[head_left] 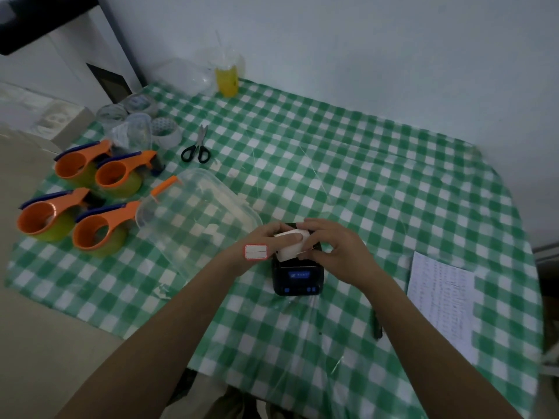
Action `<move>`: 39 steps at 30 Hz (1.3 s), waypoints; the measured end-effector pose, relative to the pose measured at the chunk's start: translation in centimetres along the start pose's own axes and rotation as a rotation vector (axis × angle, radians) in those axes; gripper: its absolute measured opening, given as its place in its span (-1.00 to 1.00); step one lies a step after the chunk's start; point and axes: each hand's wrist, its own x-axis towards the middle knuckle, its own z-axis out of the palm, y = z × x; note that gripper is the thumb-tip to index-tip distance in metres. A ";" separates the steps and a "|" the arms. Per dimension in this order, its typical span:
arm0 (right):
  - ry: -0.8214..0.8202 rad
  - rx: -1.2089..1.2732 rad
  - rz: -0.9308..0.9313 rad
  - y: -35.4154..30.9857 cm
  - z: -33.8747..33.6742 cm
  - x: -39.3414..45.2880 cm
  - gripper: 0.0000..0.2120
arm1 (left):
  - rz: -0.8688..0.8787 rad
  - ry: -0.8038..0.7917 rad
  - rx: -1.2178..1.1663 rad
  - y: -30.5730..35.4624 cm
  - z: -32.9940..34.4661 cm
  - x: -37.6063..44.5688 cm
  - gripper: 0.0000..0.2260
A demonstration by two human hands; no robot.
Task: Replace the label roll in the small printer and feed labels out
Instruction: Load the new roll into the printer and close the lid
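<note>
**Two hands on the roll at the printer**

Near the front, two bare arms reach out over the surface (378,182), which has a green and white check cloth. Both hands meet over the printer (298,276), a small black box with a blue screen and blue buttons. The left hand (266,241) and the right hand (335,249) are close together, and both are clamped on the roll (290,247), a white roll of labels. The roll sits right at the top of the printer. If it is all the way in, I cannot tell. One label (256,252), white with a red edge, is stuck on the back of the left hand.

Just right of the printer lies a sheet (441,303) with small print. A dark pen (376,326) lies between the right arm and the sheet. Left of the hands is a clear box (193,219), touching nothing but the cloth.

Farther left stand four orange tape holders (87,201). Behind them are black scissors (196,146) and some clear tape rolls (165,130). At the far edge, by the wall, stands a cup (227,75) of yellow drink with a straw.
</note>
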 end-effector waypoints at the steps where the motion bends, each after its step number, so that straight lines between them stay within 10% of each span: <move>1: 0.004 0.020 0.025 0.1 0.2 -0.1 -0.91 | -0.005 -0.010 0.021 -0.1 0.0 0.1 -0.87; 16: 0.029 -0.239 0.082 6.0 6.0 -1.0 -0.93 | 0.061 0.161 0.694 -4.9 3.2 3.3 -0.60; 28: -0.070 -0.469 0.041 9.0 7.2 0.3 -0.93 | 0.440 0.331 1.368 -3.8 1.3 4.8 -0.49; 39: 0.194 -0.691 -0.113 8.3 7.7 -1.7 -0.82 | 0.392 0.279 1.367 -4.2 1.6 3.8 -0.61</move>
